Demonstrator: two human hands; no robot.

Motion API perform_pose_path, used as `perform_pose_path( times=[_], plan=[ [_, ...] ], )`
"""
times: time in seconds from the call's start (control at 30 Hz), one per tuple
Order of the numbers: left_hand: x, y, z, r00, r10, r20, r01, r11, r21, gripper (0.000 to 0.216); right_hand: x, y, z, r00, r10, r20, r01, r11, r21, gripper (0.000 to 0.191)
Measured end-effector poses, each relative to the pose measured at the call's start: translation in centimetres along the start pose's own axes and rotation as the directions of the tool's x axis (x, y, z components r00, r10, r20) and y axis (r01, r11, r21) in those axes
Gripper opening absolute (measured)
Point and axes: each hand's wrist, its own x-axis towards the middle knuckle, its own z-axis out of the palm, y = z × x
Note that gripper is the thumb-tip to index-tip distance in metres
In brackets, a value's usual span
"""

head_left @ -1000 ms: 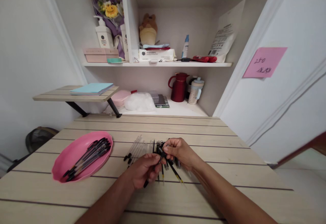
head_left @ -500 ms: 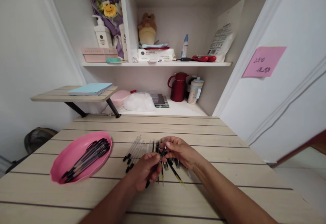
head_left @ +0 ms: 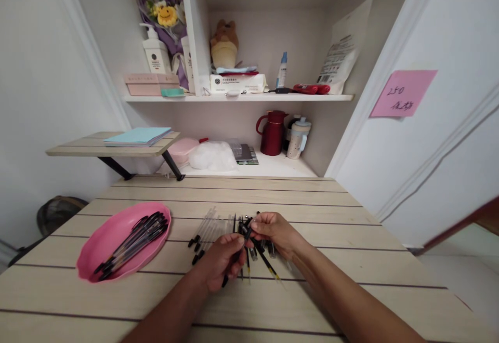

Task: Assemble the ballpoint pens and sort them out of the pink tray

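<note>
My left hand (head_left: 222, 261) is wrapped round a black pen (head_left: 248, 235), which slants up to the right. Its dark lower end pokes out below my fingers. At the upper end, my right hand (head_left: 276, 233) is closed in a pinch on the pen's tip; the fingers partly cover whatever small part is there. Beneath and behind both hands lie ink refills (head_left: 268, 264) with black and yellowish ends, partly hidden. Clear pen barrels (head_left: 206, 227) with black ends are spread just left of the refills.
On the left stands a pink dish (head_left: 89, 247) holding a pile of pens (head_left: 138, 241). A small raised shelf (head_left: 74, 146) with blue paper (head_left: 138, 136) is behind it. At the back are a red jug (head_left: 273, 134) and a pale cup (head_left: 298, 139).
My right hand's fingers have drawn together into a tighter pinch at the pen's upper end. My left hand has kept its grip in nearly the same spot.
</note>
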Motion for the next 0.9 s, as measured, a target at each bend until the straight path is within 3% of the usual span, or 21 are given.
perform_pose_path(
  times=[0.17,0.33,0.47,0.57,0.7,0.9],
  plan=[
    [0.0,0.0,0.0,1.0,0.004,0.017,-0.004,1.0,-0.028,0.031,-0.2,-0.2,0.2,0.992,0.009,0.123,-0.023,0.993,0.115,0.033],
    [0.0,0.1,-0.1,0.999,-0.004,0.045,0.005,0.999,-0.037,0.03,-0.1,0.3,0.5,1.0,-0.005,0.024,0.005,1.0,0.024,0.031],
    [-0.5,0.5,-0.4,0.985,-0.09,0.149,0.102,0.992,-0.076,0.029,0.0,-0.8,-0.2,0.991,-0.133,0.015,0.129,0.976,0.178,0.031],
    [-0.7,0.7,-0.5,0.978,-0.106,0.182,0.117,0.992,-0.051,0.03,0.0,-1.9,-1.3,0.985,-0.167,-0.039,0.171,0.965,0.2,0.031],
    [-0.4,0.3,-0.2,0.99,-0.064,0.123,0.07,0.996,-0.046,0.029,0.1,-1.8,-1.3,0.99,-0.127,-0.052,0.13,0.99,0.053,0.027],
    [0.2,-0.1,-0.1,0.999,0.031,-0.012,-0.031,0.997,-0.076,0.028,0.1,0.7,1.9,0.968,-0.185,-0.17,0.187,0.982,0.0,0.029]
  ],
)
